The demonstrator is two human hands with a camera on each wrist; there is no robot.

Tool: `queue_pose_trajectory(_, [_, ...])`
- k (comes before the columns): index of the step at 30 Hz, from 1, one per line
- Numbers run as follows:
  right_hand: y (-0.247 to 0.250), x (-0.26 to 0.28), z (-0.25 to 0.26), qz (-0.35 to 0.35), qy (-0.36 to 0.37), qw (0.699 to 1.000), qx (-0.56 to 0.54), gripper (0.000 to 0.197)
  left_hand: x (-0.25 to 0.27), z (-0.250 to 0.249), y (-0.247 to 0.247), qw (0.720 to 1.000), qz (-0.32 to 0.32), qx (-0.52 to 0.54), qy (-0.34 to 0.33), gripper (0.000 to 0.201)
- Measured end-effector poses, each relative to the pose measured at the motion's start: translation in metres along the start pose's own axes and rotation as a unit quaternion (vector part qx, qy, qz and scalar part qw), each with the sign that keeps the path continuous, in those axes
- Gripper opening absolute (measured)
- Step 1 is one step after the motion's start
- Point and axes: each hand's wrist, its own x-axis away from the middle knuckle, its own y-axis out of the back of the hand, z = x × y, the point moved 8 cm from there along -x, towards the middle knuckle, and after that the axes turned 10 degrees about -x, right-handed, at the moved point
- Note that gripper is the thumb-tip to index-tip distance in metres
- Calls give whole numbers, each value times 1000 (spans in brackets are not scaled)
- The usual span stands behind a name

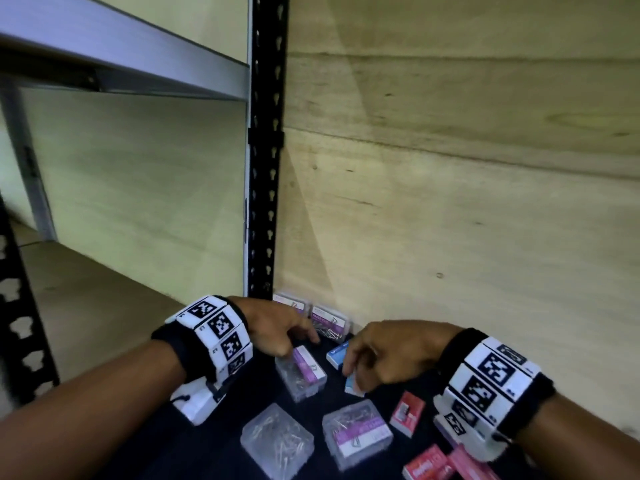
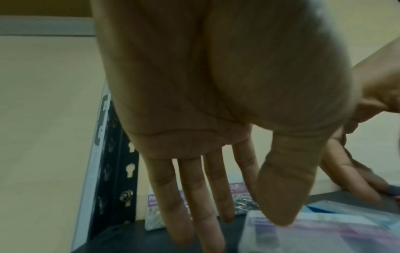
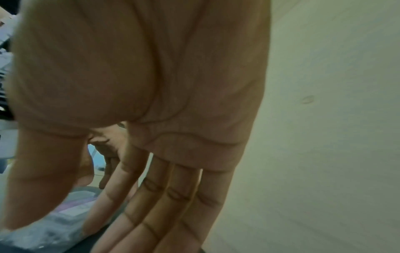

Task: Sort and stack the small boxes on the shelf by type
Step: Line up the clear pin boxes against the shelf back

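Observation:
On the black shelf point(image 1: 214, 455) lie several small boxes. My left hand point(image 1: 298, 337) hovers with straight fingers point(image 2: 194, 196) over a clear paper-clip box with a purple label point(image 1: 301, 372) point(image 2: 314, 236), its thumb just above the lid. My right hand point(image 1: 349, 372) reaches down with straight fingers point(image 3: 164, 196), the thumb touching a small blue box point(image 1: 354, 385). A second blue box point(image 1: 336, 355) lies just behind it. Two purple-labelled clear boxes point(image 1: 329, 320) point(image 1: 291, 302) stand against the back wall.
Nearer me lie a plain clear clip box point(image 1: 277, 441), another purple-labelled one point(image 1: 356, 434), and red boxes point(image 1: 407, 414) point(image 1: 426, 467). A black slotted upright point(image 1: 268, 150) rises at the back left. The plywood wall point(image 1: 450, 202) closes the back and right.

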Motion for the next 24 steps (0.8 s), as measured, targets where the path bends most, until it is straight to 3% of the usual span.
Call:
queue_pose_trajectory(5, [-23, 18, 2, 51, 0, 999, -10, 47, 6, -11, -11, 999, 21, -25, -10, 56])
queue_pose_trajectory(14, [-36, 29, 6, 72, -32, 997, 8, 52, 16, 0, -9, 999, -11, -38, -4, 57])
queue_pose_trajectory(24, [-35, 25, -1, 58, -58, 997, 1, 52, 8, 34, -10, 998, -38, 46, 13, 48])
